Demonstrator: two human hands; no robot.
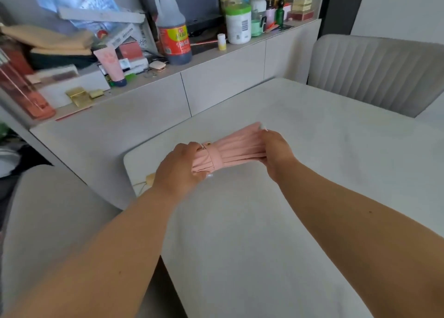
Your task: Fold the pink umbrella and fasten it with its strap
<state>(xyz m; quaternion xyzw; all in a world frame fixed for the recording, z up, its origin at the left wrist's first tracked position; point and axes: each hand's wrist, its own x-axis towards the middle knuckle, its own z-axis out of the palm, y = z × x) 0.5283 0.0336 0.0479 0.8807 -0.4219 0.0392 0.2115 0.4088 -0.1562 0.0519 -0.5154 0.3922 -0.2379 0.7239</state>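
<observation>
Centre frame: my left hand (179,167) and right hand (276,149) grip the umbrella (240,147) ends above the counter (312,197). Strap (215,155) wrapped; clasp unclear. Loosening grip risks pleats springing loose.

The pink umbrella (240,147) is matt pleated cloth; its strap (214,158) is smooth and carries a shiny gold-coloured metal snap (207,145). The table (312,209) surface is pale, smooth and matt.
</observation>
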